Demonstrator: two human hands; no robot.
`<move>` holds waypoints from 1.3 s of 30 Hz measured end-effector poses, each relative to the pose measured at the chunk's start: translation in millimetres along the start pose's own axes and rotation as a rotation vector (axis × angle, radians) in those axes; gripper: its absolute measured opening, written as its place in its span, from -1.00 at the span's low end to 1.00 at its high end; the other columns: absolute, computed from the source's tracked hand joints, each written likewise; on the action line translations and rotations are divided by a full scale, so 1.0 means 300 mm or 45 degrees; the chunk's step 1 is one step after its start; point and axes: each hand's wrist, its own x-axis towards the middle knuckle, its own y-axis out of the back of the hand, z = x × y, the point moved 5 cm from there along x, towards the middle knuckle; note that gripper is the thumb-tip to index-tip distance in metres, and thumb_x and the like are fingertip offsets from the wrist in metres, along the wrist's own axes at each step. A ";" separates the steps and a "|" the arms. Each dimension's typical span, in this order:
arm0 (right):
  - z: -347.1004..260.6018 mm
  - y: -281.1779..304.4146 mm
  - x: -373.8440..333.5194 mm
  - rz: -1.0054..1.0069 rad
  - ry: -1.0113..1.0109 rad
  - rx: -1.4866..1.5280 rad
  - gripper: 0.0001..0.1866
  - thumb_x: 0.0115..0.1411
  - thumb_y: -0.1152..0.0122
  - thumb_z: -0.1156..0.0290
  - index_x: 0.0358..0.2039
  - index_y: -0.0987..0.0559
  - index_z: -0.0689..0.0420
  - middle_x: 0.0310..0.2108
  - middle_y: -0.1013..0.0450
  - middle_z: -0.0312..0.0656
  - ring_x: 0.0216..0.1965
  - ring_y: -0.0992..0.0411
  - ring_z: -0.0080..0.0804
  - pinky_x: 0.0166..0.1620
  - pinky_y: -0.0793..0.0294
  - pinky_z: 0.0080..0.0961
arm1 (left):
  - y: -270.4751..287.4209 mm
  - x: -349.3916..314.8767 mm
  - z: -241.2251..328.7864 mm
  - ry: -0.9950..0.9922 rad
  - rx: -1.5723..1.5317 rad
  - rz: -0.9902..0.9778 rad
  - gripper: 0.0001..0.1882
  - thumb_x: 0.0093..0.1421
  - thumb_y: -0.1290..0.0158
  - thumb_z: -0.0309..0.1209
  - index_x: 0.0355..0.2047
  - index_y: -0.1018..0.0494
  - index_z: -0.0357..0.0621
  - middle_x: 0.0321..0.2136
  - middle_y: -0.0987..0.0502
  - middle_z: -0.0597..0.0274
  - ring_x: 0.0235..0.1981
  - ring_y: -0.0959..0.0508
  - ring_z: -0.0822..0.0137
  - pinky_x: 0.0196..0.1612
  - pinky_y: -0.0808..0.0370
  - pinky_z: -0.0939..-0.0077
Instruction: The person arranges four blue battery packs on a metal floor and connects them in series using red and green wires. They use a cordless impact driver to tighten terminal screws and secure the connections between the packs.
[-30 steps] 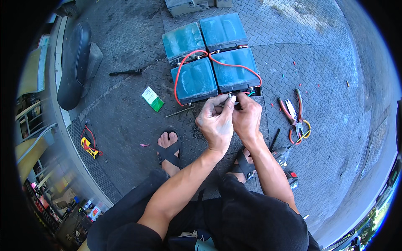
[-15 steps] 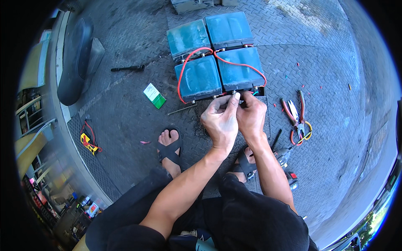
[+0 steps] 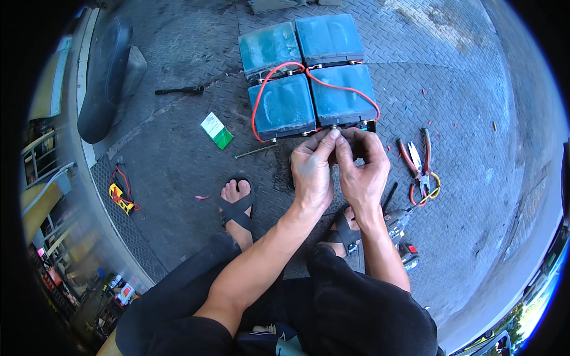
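Several teal-topped batteries stand together in a block; the near right battery [image 3: 343, 92] is right in front of my hands. At its near edge, my left hand [image 3: 313, 169] and my right hand [image 3: 363, 169] meet with fingertips pinched around a small metal bolt [image 3: 335, 129] at a terminal. The fingers cover most of that spot. A red cable [image 3: 347, 90] arches over this battery to its right corner. Another red cable [image 3: 255, 115] runs down beside the near left battery [image 3: 281, 107] to a terminal at its front left corner.
Pliers with red handles [image 3: 421, 166] lie to the right, near a power drill [image 3: 396, 225]. Left of the batteries are a green-and-white card [image 3: 217, 130], a black tool handle [image 3: 179, 91] and a long thin rod [image 3: 255, 151]. A yellow meter [image 3: 120, 199] with red leads lies further left.
My right hand has rolled outward, and its thumb now meets the left thumb at the terminal. My left hand has barely shifted. The whole view has moved slightly.
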 end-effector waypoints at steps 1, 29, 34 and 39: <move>-0.007 -0.007 0.000 -0.011 -0.010 -0.039 -0.83 0.25 -0.50 0.50 -0.16 -0.76 0.24 -0.33 -0.61 -0.13 -0.40 -0.54 -0.37 -0.26 -0.57 -0.42 | 0.016 0.006 0.005 0.085 0.013 -0.029 -0.76 0.58 -0.08 -0.43 0.03 -0.61 -0.40 -0.09 -0.71 0.02 -0.08 -0.72 0.24 0.10 -0.68 0.29; 0.033 -0.096 -0.014 -0.048 -0.843 0.847 -0.68 0.55 -0.31 0.31 -0.35 -0.62 0.23 -0.55 -0.52 -0.29 -0.64 -0.36 -0.64 -0.57 -0.25 -0.62 | 0.081 0.018 -0.056 0.381 -0.307 -0.144 -0.79 0.60 -0.06 -0.27 -0.17 -0.56 -0.08 -0.40 -0.49 0.48 -0.39 -0.46 0.55 -0.25 -0.42 0.61; 0.035 -0.099 -0.002 -0.125 -0.870 0.910 -0.78 0.50 -0.35 0.40 -0.28 -0.68 0.28 -0.53 -0.55 -0.28 -0.61 -0.42 -0.65 -0.55 -0.32 -0.65 | 0.080 0.011 -0.057 0.278 0.018 0.075 -0.77 0.61 -0.08 -0.31 -0.24 -0.56 -0.08 -0.51 -0.43 0.51 -0.54 -0.36 0.59 -0.47 -0.27 0.62; 0.028 -0.096 0.000 -0.131 -0.814 0.807 -0.79 0.50 -0.37 0.40 -0.25 -0.68 0.30 -0.50 -0.57 -0.29 -0.57 -0.45 -0.65 -0.53 -0.36 -0.61 | 0.079 0.027 -0.041 0.114 0.154 0.090 -0.73 0.59 -0.15 -0.28 -0.28 -0.56 -0.14 -0.56 -0.44 0.48 -0.58 -0.37 0.56 -0.54 -0.27 0.58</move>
